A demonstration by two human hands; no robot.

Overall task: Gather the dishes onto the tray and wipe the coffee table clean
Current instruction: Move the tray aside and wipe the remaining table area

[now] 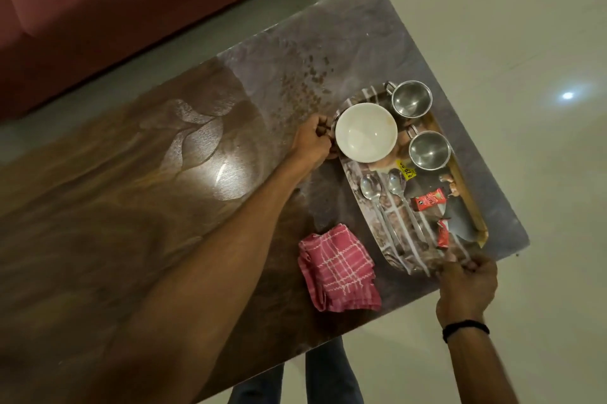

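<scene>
- Right hand [466,285] has its grip closed on the near end of the tray [364,206].
- Pink checked cloth [338,269] lies on the worktop [131,190] just beside the tray.
- The tray holds two red sachets [428,201], two spoons [371,188], a white bowl [366,132] and two steel cups [428,150].
- Left hand [313,141] has its grip closed on the far end.
- Crumbs [305,85] lie scattered beyond.

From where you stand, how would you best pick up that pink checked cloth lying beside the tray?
Probably from straight above, pinching the bunched, raised folds near the middle of the pink checked cloth. It lies crumpled flat on the coffee table, with no edge overhanging to slip fingers under. It sits apart from the tray, so a descent looks unobstructed. Both the left hand and right hand currently grip the tray's ends.
</scene>
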